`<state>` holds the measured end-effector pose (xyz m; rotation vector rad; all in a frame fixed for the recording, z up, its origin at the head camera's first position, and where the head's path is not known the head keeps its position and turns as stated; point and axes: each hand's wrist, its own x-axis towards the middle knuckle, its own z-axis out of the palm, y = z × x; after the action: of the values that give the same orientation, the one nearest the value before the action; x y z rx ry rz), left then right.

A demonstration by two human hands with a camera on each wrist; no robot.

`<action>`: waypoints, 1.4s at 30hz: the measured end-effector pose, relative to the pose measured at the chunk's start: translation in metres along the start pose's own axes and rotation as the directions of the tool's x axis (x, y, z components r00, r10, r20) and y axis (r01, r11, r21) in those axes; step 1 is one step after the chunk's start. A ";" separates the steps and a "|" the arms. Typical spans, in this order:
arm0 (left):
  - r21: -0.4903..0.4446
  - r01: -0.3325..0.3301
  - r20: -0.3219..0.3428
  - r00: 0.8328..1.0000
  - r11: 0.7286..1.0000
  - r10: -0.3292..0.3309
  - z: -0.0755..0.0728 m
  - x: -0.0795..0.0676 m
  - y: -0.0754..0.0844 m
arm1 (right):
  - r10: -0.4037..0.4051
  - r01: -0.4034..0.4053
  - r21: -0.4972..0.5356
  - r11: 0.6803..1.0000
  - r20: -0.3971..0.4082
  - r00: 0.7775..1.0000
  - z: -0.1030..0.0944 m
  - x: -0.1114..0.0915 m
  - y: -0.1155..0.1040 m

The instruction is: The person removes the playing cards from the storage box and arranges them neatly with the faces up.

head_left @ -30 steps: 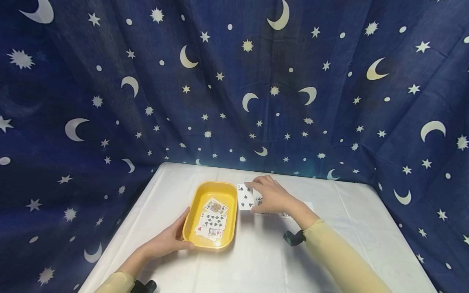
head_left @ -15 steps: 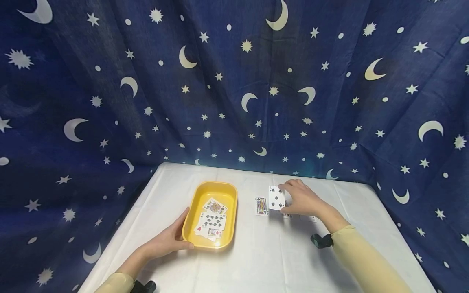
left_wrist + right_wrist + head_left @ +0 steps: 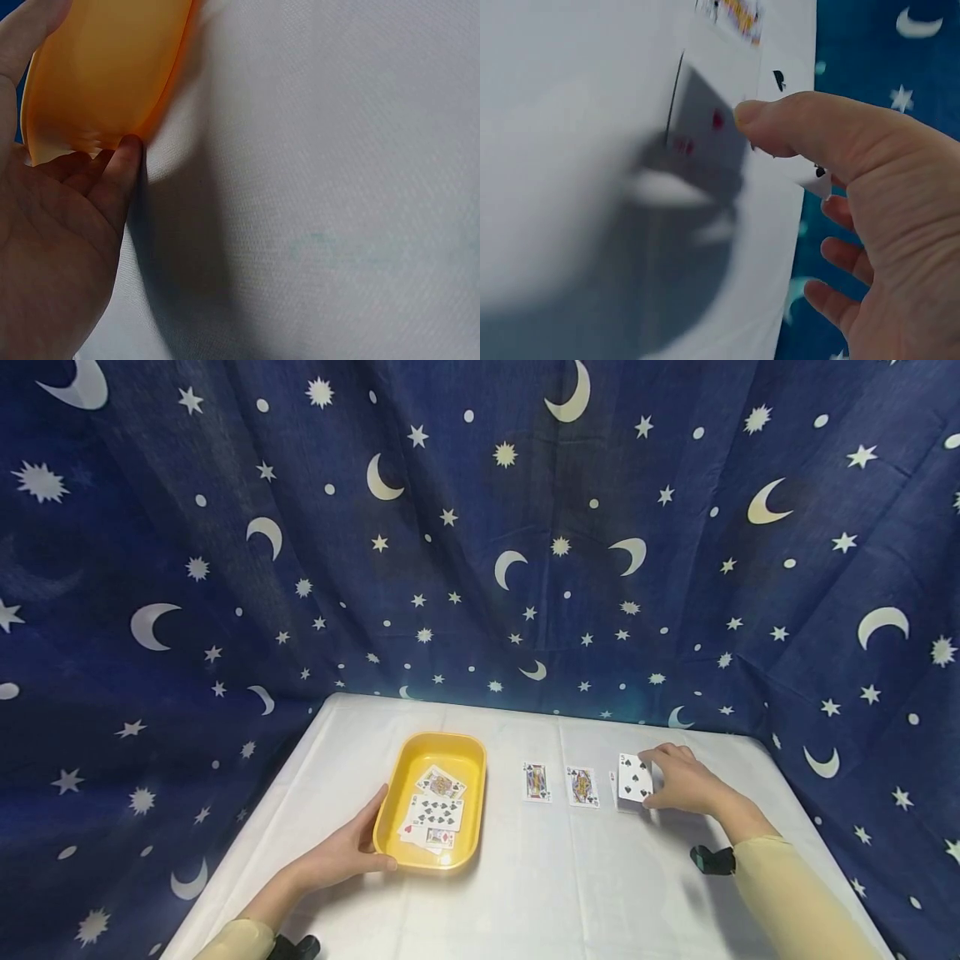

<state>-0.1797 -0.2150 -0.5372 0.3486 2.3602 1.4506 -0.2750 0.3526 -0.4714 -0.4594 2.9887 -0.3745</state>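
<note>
Out at the right, my right hand (image 3: 690,787) pinches a five of spades (image 3: 634,777) by its right edge, thumb at the near corner. The five overlaps a card with red pips (image 3: 705,131) in the head view; the right wrist view shows its shadow across that red card. My left hand (image 3: 345,852) grips the near left corner of a yellow tray (image 3: 483,777), thumb along the front and fingers at the side wall. Inside the tray lie several loose face-up cards, a ten of spades (image 3: 437,812) among them.
To the right of the tray, a jack (image 3: 536,782) and a queen (image 3: 582,787) lie face up in a row with the red card. All of this is on a white cloth-covered table (image 3: 510,902). A dark blue curtain (image 3: 450,568) with moons and stars hangs behind.
My right hand has carried the five of spades rightward from beside the tray, past the jack and queen, to over the red card. My left hand and the tray have stayed in place.
</note>
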 end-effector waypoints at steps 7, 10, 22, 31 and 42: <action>-0.004 -0.025 0.011 1.000 1.000 0.025 -0.001 -0.002 0.000 | 0.052 -0.052 -0.008 0.999 0.058 0.997 0.002 -0.014 0.029; -0.009 -0.021 0.016 1.000 1.000 0.021 0.000 -0.001 0.000 | 0.070 -0.069 -0.021 0.997 0.081 0.994 0.005 -0.017 0.038; 0.011 -0.045 0.008 0.999 0.999 0.044 0.002 -0.001 -0.003 | 0.141 -0.130 -0.070 0.989 0.194 0.971 0.015 -0.020 0.050; -0.001 -0.014 -0.001 1.000 1.000 0.014 0.001 -0.001 -0.002 | 0.150 -0.146 -0.034 0.989 0.191 0.970 0.018 -0.019 0.057; -0.015 -0.019 0.005 1.000 1.000 0.019 0.000 -0.001 -0.002 | 0.171 -0.176 -0.004 0.984 0.243 0.955 0.013 -0.013 0.061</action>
<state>-0.1787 -0.2157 -0.5387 0.3714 2.3470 1.4729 -0.2781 0.4096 -0.4990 -0.2192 2.7572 -0.3039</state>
